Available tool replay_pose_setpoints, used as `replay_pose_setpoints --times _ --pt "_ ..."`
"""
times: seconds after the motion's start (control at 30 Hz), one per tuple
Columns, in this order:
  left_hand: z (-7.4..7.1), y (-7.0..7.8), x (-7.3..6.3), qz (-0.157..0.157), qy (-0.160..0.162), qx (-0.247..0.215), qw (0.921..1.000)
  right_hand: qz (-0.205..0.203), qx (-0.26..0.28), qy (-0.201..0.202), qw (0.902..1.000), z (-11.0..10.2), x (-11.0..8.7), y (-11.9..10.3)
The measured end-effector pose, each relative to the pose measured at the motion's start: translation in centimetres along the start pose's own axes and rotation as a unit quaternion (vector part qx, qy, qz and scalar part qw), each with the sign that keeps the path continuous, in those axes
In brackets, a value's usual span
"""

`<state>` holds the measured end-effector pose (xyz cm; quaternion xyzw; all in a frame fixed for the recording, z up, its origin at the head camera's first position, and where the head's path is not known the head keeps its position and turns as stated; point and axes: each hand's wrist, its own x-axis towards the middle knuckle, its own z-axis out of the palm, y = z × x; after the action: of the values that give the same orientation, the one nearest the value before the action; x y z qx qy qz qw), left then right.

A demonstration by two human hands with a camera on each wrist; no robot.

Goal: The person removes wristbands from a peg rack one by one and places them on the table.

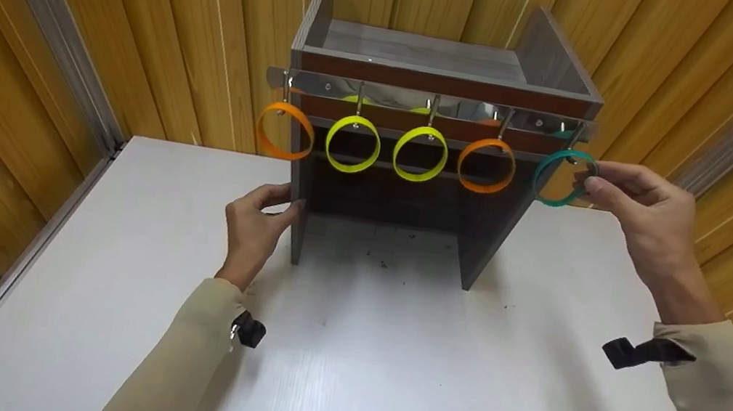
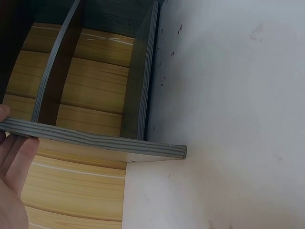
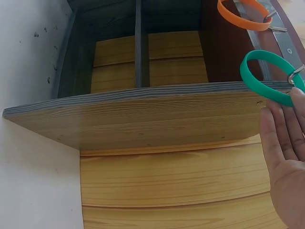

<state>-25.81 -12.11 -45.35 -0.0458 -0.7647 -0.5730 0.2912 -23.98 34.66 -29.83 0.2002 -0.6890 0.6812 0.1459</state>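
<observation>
My left hand [image 1: 255,228] grips the left side panel [image 2: 90,139] of a grey wooden shelf unit [image 1: 427,52], thumb on one side of its edge and fingers on the other. At the far right end of a metal hook rail [image 1: 398,99], my right hand [image 1: 654,222] pinches the right side of a green ring-shaped band [image 3: 255,85], which hangs on the last hook. Along the same rail hang an orange band [image 1: 286,155] at the left end, two yellow bands [image 1: 346,169] in the middle and another orange band [image 1: 483,189] beside the green one.
The shelf unit stands on a white table [image 1: 372,353] near its back edge. Behind it rises a wood-plank wall [image 1: 254,33], with grey metal posts at the sides. Small dark specks lie on the table under the unit. Black straps [image 1: 648,352] hang from both sleeves.
</observation>
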Motion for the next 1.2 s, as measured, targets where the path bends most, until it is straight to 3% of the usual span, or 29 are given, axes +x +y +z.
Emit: replay_pose_setpoints --times 0.33,0.5,0.8,1.07,1.2 --pt "0.3 0.1 -0.2 0.009 0.013 0.021 0.9997 -0.014 0.057 0.019 0.9981 0.2 -0.1 -1.3" --pt "0.5 0.2 -0.3 0.014 0.013 0.028 0.9994 -0.023 0.139 0.014 0.9899 0.0 -0.3 -1.8" --pt "0.6 0.3 -0.4 0.015 0.020 0.033 0.9992 -0.057 0.189 0.000 0.9804 -1.1 -1.3 -2.5" --pt "0.7 0.2 -0.3 0.028 0.027 0.027 0.9989 -0.051 0.131 0.028 0.9897 -2.5 -2.3 -2.0" --pt "0.7 0.3 -0.3 0.020 0.025 0.029 0.9991 -0.039 0.145 0.032 0.9881 -2.9 -2.6 -1.3"
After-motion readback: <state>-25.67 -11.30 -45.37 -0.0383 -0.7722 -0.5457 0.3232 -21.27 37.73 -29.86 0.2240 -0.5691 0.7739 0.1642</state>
